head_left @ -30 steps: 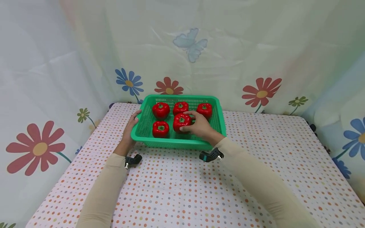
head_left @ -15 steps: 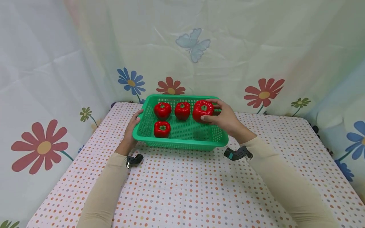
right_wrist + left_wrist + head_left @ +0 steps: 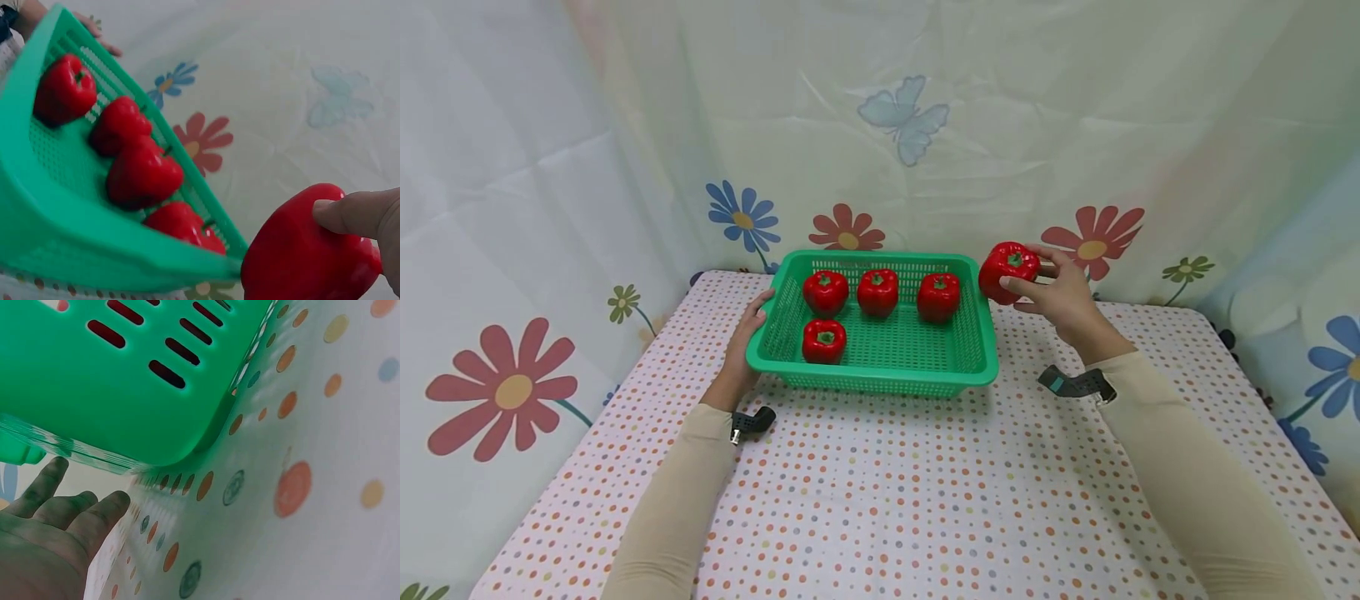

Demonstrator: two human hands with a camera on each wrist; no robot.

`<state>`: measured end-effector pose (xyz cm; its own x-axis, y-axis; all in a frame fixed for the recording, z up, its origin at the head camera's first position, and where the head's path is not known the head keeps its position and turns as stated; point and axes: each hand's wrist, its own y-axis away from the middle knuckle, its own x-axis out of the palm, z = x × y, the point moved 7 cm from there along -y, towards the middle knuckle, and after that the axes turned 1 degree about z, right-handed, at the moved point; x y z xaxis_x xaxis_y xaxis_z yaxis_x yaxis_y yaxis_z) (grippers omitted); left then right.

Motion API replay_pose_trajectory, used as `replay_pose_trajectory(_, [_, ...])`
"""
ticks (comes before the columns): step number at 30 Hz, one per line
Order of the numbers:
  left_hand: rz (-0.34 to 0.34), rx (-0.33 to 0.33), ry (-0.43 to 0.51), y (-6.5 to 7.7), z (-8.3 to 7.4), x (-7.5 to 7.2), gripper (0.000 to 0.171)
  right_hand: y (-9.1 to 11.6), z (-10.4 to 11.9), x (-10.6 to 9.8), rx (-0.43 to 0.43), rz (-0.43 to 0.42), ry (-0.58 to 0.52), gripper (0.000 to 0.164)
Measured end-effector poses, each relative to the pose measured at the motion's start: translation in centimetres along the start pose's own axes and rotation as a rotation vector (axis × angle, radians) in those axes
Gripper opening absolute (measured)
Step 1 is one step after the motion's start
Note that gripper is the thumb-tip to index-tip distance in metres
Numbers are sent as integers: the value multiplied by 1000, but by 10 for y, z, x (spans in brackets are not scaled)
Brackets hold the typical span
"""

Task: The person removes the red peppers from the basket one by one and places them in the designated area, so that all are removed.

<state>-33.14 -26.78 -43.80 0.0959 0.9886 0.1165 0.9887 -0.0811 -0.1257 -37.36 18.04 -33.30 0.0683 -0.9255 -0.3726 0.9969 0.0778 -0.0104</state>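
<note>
A red bell pepper (image 3: pixel 1009 272) is pinched between the thumb and fingers of my right hand (image 3: pixel 1063 293), held up just off the right end of a green plastic basket (image 3: pixel 880 377). In the right wrist view, my thumb (image 3: pixel 359 214) presses on the side of that pepper (image 3: pixel 306 250). Inside the basket, three red peppers stand in the back row, among them the right one (image 3: pixel 938 297), and one pepper (image 3: pixel 823 342) sits at front left. My left hand (image 3: pixel 741 346) rests against the basket's left end; its visible fingers (image 3: pixel 100 515) look extended in the left wrist view.
A white cloth with coloured dots covers the table (image 3: pixel 880 500). Directly behind the basket hangs a floral curtain (image 3: pixel 970 192), and it also lines the left and right sides. Dotted tabletop (image 3: pixel 1150 375) extends to the right of the basket.
My right hand has lifted one bell pepper from the basket's front middle and carried it right, past the back-right pepper and over the right rim. My left hand stays at the left end.
</note>
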Motion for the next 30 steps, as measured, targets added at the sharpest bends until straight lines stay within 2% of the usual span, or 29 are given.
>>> replay_pose_trajectory(4, [-1,3,0,1,0,0,51,-12,-18,-7,26,-49,0,82])
replay_pose_trajectory(14, [7,12,-5,-2,2,-3,51,-44,-68,0,104,-55,8,82])
replay_pose_trajectory(24, [14,5,-2,-2,6,0,51,-57,-93,3,162,-25,66,84])
replay_pose_trajectory(30, [3,24,-5,-3,3,-1,51,-60,-97,6,167,-17,73,86])
